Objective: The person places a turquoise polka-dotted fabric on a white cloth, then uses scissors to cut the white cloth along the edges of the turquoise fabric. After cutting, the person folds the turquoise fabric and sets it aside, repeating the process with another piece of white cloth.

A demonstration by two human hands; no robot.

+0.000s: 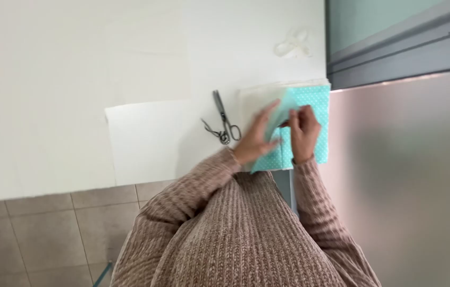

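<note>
A teal fabric with white dots [310,106] lies on a white table [49,79], on top of a pale sheet near the table's right edge. My left hand [257,135] rests flat on the fabric's left part, fingers spread. My right hand [304,130] pinches a fold of the teal fabric between fingers and thumb. Both arms wear a ribbed brownish-pink sweater.
Metal scissors [224,119] lie shut on the table just left of my left hand. A white sheet of paper [145,141] lies further left. A small clear plastic piece [293,43] sits at the back. Grey window frame [395,48] to the right; tiled floor [39,234] below.
</note>
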